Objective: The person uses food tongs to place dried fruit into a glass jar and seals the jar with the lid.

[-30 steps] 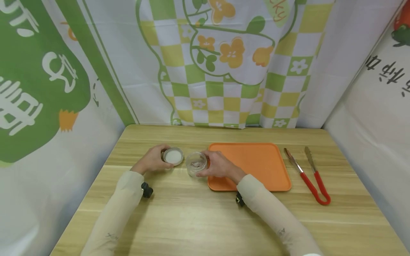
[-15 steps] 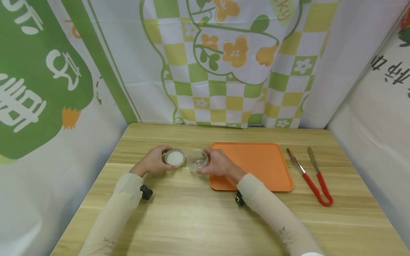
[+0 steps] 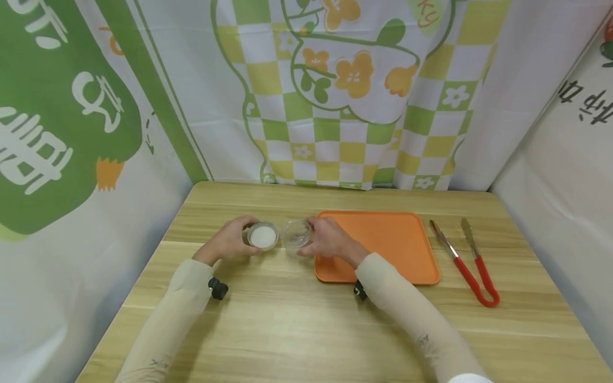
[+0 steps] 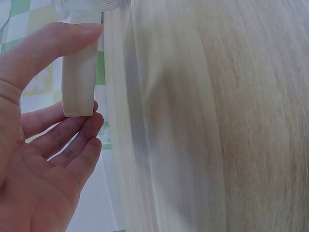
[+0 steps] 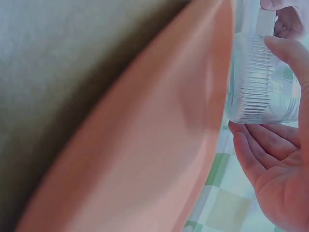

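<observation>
In the head view my left hand (image 3: 233,239) holds a round, pale lid-like disc (image 3: 263,235) by its edge, its white face turned up. The left wrist view shows the disc's plain cream side (image 4: 79,87) between thumb and fingertips. My right hand (image 3: 330,240) grips a clear jar (image 3: 293,236) just right of the disc, with only a narrow gap between them from above. Fine vertical ribs mark the jar's wall (image 5: 255,79) in the right wrist view. Thumb and fingers lie on opposite sides of it. I cannot tell what, if anything, is inside.
An orange tray (image 3: 383,244) lies on the wooden table (image 3: 287,330), partly under my right hand. To its right rest spread tongs (image 3: 471,271) with red handles. Printed cloth (image 3: 330,133) hangs behind the table, and more cloth stands along both sides.
The right hand has brought the jar slightly farther from the body, about level with the disc. The left hand keeps its hold almost in place. The head view has shifted a little.
</observation>
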{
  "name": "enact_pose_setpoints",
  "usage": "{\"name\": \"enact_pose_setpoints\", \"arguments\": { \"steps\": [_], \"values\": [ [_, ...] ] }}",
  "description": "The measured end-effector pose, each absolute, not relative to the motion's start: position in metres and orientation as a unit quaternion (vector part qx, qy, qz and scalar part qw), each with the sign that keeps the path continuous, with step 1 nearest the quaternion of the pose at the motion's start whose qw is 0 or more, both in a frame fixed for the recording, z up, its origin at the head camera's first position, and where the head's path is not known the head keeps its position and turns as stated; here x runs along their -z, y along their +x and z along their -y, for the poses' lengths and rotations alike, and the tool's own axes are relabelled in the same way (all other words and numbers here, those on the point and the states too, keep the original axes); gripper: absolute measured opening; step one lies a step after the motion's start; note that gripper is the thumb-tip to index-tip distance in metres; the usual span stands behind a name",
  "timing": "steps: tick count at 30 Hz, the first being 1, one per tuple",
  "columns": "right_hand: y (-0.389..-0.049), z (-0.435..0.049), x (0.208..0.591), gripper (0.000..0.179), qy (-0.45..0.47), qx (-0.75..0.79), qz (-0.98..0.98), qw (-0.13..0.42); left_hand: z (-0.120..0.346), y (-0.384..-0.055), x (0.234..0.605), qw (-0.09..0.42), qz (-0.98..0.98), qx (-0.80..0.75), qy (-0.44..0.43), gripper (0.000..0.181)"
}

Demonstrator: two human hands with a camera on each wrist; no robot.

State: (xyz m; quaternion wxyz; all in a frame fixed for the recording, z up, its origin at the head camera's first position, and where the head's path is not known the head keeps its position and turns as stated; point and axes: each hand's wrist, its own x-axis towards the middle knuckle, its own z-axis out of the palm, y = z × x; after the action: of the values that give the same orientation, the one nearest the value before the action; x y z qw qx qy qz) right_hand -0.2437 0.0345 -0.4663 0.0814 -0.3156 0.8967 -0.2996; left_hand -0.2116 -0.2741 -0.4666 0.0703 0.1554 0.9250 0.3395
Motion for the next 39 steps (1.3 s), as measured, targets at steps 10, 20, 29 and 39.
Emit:
{"name": "enact_pose_setpoints", "arguments": {
  "steps": [10, 20, 29, 39],
  "values": [
    [-0.247, -0.036, 0.447, 0.063, -0.331, 0.243, -0.907, 0.096, 0.269, -0.21, 0.462, 0.063, -0.925, -0.333, 0.17, 0.082],
    [-0.248, -0.034, 0.44, 0.052, -0.349, 0.227, -0.904, 0.099, 0.263, -0.208, 0.455, 0.062, -0.926, -0.326, 0.181, 0.083],
    [-0.248, -0.032, 0.44, 0.049, -0.359, 0.217, -0.902, 0.103, 0.263, -0.204, 0.451, 0.074, -0.9, -0.395, 0.172, 0.081],
    [-0.248, -0.03, 0.436, 0.052, -0.372, 0.19, -0.903, 0.099, 0.257, -0.205, 0.445, 0.081, -0.877, -0.441, 0.171, 0.084]
  ]
}}
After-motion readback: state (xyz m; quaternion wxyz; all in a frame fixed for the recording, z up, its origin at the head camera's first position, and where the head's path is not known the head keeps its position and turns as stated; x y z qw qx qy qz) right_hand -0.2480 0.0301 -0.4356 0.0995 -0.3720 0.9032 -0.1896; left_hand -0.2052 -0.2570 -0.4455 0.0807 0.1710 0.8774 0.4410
